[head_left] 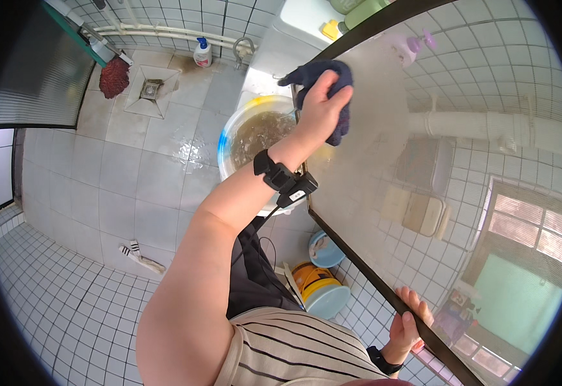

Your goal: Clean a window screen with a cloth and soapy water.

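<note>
My left hand [322, 106], at the end of an arm with a black strapped device on its wrist, presses a bunched dark blue cloth [339, 128] against a large glass panel [371, 167]. The fingers are closed over the cloth, and part of it hangs past them. Whitish haze covers the glass around the cloth. At lower right, my right hand [409, 318] grips the panel's dark frame [364, 257], fingers and thumb on either side of it. Below my left forearm stands a round basin [226, 145] of murky water, its rim partly blue and yellow.
Blue tubs [327, 301] and an orange bucket [310, 278] stand by my legs. White socks [142, 258] lie on the grey tiled floor [120, 193]. At the back are a floor drain [152, 89], a pump bottle [202, 53], a red mop head [114, 78] and a white appliance [300, 29].
</note>
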Demonstrator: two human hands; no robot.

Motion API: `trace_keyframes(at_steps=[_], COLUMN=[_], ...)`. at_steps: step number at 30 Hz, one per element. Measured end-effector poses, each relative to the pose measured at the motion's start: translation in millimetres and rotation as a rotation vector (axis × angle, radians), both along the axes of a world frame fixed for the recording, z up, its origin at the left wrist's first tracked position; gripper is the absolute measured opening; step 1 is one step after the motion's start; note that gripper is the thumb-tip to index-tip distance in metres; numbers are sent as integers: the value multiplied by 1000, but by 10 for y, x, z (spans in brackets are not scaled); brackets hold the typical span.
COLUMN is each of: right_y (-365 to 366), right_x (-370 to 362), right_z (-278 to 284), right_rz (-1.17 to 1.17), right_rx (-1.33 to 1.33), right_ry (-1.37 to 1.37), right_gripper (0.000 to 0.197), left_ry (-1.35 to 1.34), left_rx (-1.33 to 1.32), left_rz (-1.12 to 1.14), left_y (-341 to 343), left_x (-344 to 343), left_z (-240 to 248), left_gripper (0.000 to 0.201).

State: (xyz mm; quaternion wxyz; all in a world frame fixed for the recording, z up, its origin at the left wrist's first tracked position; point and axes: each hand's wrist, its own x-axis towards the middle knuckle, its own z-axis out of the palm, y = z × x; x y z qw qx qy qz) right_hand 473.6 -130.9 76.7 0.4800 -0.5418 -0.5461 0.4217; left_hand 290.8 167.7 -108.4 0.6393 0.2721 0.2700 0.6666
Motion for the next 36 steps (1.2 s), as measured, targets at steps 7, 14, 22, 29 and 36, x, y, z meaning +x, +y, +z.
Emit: trace_keyframes(at_steps=[7, 14, 22, 29, 36], right_y=[9, -18, -126, -97, -77], right_x=[34, 89, 167, 255, 311], right_z=[-14, 1, -7, -20, 22], right_rz=[-7, -29, -62, -40, -22], right_rx=[11, -14, -5, -8, -22], right_ry=[-3, 61, 29, -38, 4], right_gripper=[43, 43, 42, 44, 44], left_ry=[-45, 527, 1070, 1686, 1529], left_rx=[138, -64, -241, -469, -732], left_rz=[20, 171, -226, -614, -673], left_y=[88, 221, -35, -600, -848], left_x=[-54, 195, 65, -420, -524], left_z=[395, -943, -2207, -2492, -2507], left_gripper=[9, 23, 28, 32, 43])
